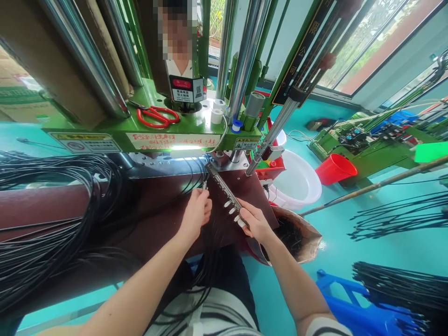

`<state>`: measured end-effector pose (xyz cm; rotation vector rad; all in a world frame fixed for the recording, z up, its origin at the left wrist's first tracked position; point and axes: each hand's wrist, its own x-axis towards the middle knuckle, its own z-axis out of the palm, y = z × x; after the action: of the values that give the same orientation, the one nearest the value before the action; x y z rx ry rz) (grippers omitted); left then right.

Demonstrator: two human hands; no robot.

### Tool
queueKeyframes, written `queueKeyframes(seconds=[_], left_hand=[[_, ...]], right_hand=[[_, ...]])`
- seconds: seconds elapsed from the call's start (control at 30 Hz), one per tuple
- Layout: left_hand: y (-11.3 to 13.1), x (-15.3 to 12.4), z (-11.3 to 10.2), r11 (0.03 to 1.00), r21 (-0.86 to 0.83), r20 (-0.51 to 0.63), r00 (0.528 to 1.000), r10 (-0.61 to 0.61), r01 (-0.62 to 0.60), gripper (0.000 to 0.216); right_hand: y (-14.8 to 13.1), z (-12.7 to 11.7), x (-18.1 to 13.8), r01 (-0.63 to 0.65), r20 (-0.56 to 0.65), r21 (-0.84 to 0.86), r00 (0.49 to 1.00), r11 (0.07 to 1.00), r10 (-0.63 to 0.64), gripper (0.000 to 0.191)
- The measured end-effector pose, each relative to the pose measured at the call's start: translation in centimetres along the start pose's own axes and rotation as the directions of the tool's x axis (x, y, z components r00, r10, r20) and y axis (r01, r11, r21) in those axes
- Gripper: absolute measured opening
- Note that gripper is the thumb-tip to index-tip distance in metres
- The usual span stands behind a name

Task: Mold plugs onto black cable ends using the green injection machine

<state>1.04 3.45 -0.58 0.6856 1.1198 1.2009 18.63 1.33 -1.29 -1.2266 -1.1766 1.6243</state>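
My left hand [196, 211] is closed around a bundle of thin black cables [196, 175] with a small metal tip sticking up near the green press machine [157, 133]. My right hand [255, 221] grips the near end of a long metal bar [224, 189] carrying several white plugs; the bar lies slanted on the dark brown worktable [154, 205] and runs up toward the machine's mould opening.
A thick mass of black cables [45, 219] drapes over the table's left. Red scissors [157, 115] and tape rolls sit on the machine deck. A brown bag [301, 235], white basin [297, 184], red bucket [334, 169] and blue stool [353, 303] stand on the teal floor. Another person [178, 51] is behind the machine.
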Motion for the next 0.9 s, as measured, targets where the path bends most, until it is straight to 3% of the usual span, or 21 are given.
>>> queueKeyframes(seconds=[0.13, 0.33, 0.9], left_hand=[[-1.1, -0.2, 0.4, 0.995, 0.095, 0.093, 0.995, -0.023, 0.014, 0.026], [-1.6, 0.1, 0.3, 0.988, 0.156, 0.059, 0.998, -0.020, 0.011, 0.026], [-1.0, -0.1, 0.2, 0.998, 0.020, 0.069, 0.996, -0.063, 0.062, 0.031]], right_hand=[[-0.1, 0.1, 0.0, -0.003, 0.009, 0.013, 1.000, 1.000, 0.002, 0.044], [-0.7, 0.2, -0.2, -0.033, 0.042, -0.003, 0.999, 0.999, 0.033, 0.047], [-1.2, 0.1, -0.4, -0.014, 0.073, -0.100, 0.997, 0.995, 0.022, 0.047]])
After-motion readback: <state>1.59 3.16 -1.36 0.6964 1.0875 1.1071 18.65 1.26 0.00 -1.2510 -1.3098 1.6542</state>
